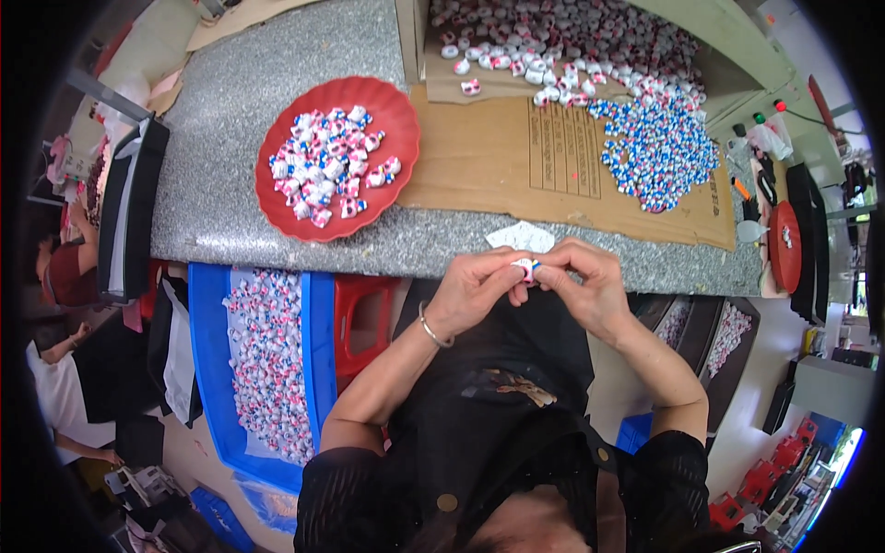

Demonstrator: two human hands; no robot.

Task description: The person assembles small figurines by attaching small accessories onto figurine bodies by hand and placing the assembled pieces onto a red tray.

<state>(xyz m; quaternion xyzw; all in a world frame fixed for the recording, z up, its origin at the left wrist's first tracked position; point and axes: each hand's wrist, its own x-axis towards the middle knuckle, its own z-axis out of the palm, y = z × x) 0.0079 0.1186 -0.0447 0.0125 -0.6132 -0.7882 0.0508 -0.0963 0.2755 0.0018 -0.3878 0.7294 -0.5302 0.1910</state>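
Observation:
Just off the front edge of the counter, my left hand pinches a small white-and-pink figure between thumb and fingers. From the other side, my right hand closes its fingertips on a blue-and-yellow bit at the figure's end; whether that bit is a separate piece I cannot tell. Right behind my fingers lies a white paper on the counter. To the left stands a red scalloped plate holding a heap of similar figures. A pile of small blue-and-white pieces covers the right part of a flattened cardboard sheet.
Behind the cardboard, an open-fronted box holds a mass of white-and-pink pieces. A blue bin full of figures stands at lower left, beside a red stool. Another red plate lies far right. Other people sit at the far left.

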